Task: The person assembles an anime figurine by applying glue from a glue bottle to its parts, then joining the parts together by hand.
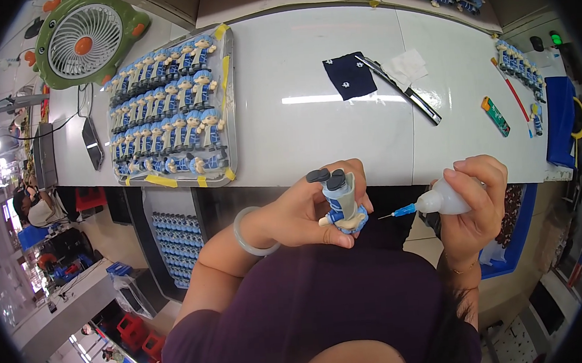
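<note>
My left hand (300, 214) is closed around a small blue-haired figurine (340, 202), held upside down with its dark shoes up and its head toward me. In my right hand (475, 202) is a white squeeze bottle (448, 196) with a blue needle tip (403, 211). The needle points left at the figurine and stays a short gap away from it. My fingers wrap round the bottle's body. Both hands are above my lap, in front of the table's near edge.
A tray (230, 118) edged with yellow tape holds rows of figurines, beside a green fan (86, 44). On the white table (288, 141) are a dark cloth (349, 76), black tweezers (406, 92), a white tissue (408, 67), a green lighter (496, 116) and a red brush (512, 88).
</note>
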`<move>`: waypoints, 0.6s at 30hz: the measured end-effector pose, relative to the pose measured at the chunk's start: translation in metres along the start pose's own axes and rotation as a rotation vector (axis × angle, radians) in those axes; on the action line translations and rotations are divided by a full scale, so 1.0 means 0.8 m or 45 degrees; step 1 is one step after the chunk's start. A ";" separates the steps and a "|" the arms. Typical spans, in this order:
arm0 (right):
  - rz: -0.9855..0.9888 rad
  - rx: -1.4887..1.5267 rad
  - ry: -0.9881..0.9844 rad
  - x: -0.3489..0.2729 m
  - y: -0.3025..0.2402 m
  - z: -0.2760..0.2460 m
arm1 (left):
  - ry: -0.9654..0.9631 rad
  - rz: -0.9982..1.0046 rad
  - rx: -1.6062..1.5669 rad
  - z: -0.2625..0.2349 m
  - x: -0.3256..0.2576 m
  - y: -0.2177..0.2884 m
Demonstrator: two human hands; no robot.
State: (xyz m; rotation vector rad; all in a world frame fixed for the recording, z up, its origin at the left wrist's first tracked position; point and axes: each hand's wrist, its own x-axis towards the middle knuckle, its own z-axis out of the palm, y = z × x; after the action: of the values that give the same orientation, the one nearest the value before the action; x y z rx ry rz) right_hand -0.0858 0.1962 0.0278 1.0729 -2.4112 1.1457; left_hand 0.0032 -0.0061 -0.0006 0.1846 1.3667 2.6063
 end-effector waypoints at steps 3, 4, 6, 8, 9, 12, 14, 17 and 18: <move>0.001 -0.019 -0.005 0.000 0.004 -0.004 | -0.019 -0.008 0.043 0.002 0.004 -0.001; -0.021 -0.037 -0.013 0.000 0.003 -0.004 | -0.019 -0.007 0.041 0.001 0.004 -0.001; -0.042 -0.057 -0.021 0.001 0.002 -0.005 | -0.026 0.060 0.128 -0.001 0.003 -0.003; -0.085 -0.084 -0.036 0.001 0.001 -0.005 | -0.131 0.051 0.184 -0.009 0.001 -0.003; -0.084 -0.083 -0.037 0.001 0.000 -0.006 | -0.239 0.041 0.240 -0.012 0.000 -0.003; -0.101 -0.106 -0.067 0.001 -0.002 -0.008 | -0.228 0.021 0.166 -0.010 -0.002 -0.004; -0.125 -0.141 -0.080 0.001 -0.002 -0.009 | -0.237 0.034 0.182 -0.009 -0.001 -0.003; -0.129 -0.156 -0.097 0.001 -0.002 -0.010 | -0.241 0.068 0.184 -0.008 -0.001 -0.005; -0.128 -0.155 -0.099 0.001 -0.002 -0.010 | -0.239 0.090 0.170 -0.008 -0.001 -0.006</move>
State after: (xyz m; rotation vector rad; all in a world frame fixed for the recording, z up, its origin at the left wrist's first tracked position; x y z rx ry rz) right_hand -0.0860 0.2015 0.0341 1.2047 -2.4191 0.9286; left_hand 0.0037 -0.0085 -0.0080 0.4918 1.4912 2.4785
